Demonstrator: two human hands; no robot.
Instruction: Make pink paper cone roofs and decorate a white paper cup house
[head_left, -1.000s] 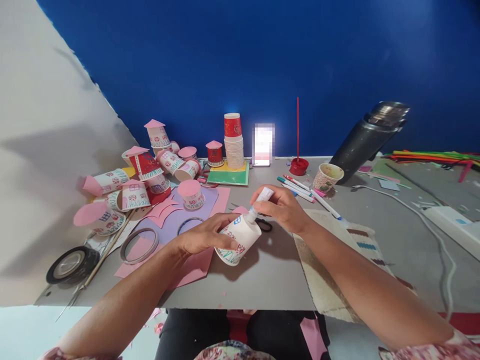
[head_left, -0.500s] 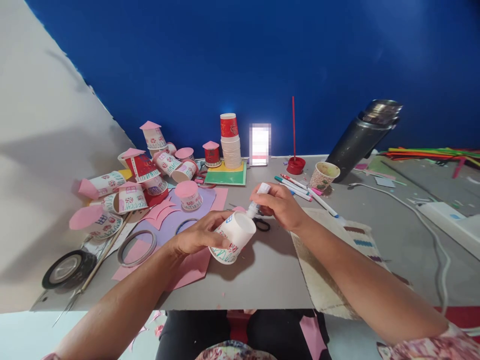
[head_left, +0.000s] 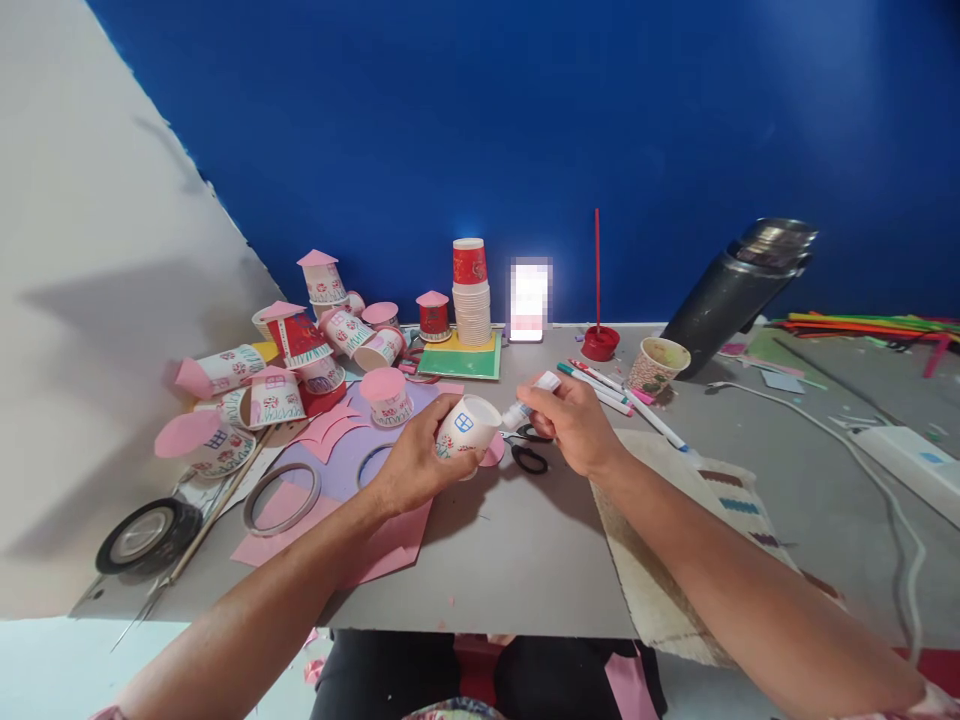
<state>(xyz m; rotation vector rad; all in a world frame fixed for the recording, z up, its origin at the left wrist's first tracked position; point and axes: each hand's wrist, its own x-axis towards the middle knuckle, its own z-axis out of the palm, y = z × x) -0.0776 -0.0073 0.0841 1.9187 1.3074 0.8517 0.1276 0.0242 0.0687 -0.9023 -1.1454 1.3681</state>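
Note:
My left hand (head_left: pixel 426 452) is closed round a white paper cup (head_left: pixel 466 428) with a blue window and red flowers drawn on it. The cup is tilted, its base turned up toward the right. In my right hand (head_left: pixel 574 420) is a small white glue bottle (head_left: pixel 529 398), its tip at the edge of the cup's base. I cannot tell whether the tip touches. Black-handled scissors (head_left: pixel 530 459) lie on the table below the bottle, beside a pink paper piece (head_left: pixel 493 453). Left of my hands stands a decorated cup with a pink round top (head_left: pixel 383 384).
Decorated cups (head_left: pixel 289 340) are heaped at the left, near tape rolls (head_left: pixel 150 535) and pink and purple paper. A cup stack (head_left: pixel 471 310) stands on a green card. Markers (head_left: pixel 600 385), a patterned cup (head_left: pixel 658 366), a black flask (head_left: pixel 739 290) and a white cable (head_left: pixel 847 425) lie rightward.
My left hand has turned the cup so its blue window faces me and raised it slightly. The glue bottle has tipped more sideways. The whole view has shifted slightly.

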